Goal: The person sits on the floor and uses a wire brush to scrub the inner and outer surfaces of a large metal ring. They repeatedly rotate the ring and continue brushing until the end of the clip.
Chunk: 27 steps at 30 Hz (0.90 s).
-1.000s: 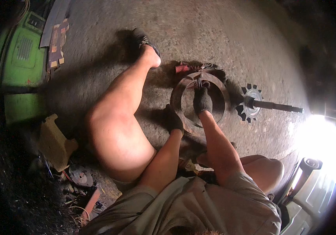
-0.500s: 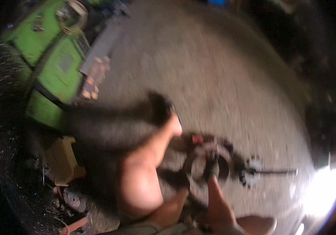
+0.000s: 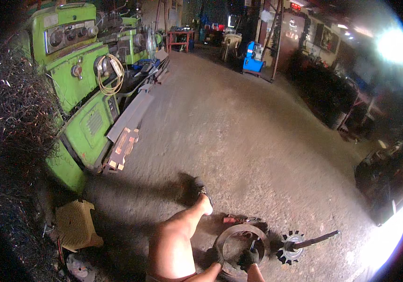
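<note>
At the bottom edge of the head view, the person sits on the concrete floor (image 3: 239, 141) of a workshop, one bare leg (image 3: 178, 239) stretched forward with a dark shoe (image 3: 200, 190) on its foot. Both hands wear dark gloves. The right hand (image 3: 248, 257) is closed on the near part of a round metal ring (image 3: 241, 242) that lies flat on the floor just in front of the person, and a thin tool seems to rise from its fist, too small to make out. The left hand (image 3: 216, 259) is at the ring's left edge, mostly cut off by the frame, so whether it grips or only rests there cannot be told. Just right of the ring lies a toothed sprocket (image 3: 290, 248) on a dark shaft (image 3: 316, 239) that points away to the right. A small red object (image 3: 229, 219) sits on the floor just beyond the ring. Well to the left stands a long green lathe (image 3: 84, 94) with a yellowish coil of hose (image 3: 110, 75) hung on it, flat metal strips (image 3: 128, 117) leaning along its base, and a pale yellow stool (image 3: 75, 223) near its end. Far back are a blue machine (image 3: 253, 58) and a red frame desk (image 3: 180, 40)
</note>
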Each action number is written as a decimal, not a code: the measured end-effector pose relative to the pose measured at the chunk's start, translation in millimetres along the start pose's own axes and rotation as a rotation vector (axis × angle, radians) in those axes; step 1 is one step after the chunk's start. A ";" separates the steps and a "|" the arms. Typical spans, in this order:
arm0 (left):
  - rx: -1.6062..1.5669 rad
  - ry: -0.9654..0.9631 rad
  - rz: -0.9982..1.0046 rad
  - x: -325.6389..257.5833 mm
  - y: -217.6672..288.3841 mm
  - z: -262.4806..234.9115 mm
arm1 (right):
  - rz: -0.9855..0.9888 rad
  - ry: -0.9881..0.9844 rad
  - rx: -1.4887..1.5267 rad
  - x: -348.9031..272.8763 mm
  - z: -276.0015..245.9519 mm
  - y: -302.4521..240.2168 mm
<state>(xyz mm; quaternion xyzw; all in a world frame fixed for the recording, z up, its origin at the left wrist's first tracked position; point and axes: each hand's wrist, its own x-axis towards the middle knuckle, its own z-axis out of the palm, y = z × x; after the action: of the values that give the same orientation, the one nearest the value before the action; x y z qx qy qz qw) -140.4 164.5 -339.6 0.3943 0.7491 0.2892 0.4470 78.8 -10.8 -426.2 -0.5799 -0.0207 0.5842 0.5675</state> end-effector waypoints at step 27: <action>0.457 -0.084 -0.054 -115.9 -116.7 46.2 | -0.189 0.527 -0.254 -95.5 -49.3 -23.1</action>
<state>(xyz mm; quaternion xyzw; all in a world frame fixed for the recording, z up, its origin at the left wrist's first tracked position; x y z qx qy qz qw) -104.1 8.9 -400.1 0.4768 0.7862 0.0832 0.3843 97.9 -99.5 -364.1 -0.7733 0.0005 0.3512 0.5279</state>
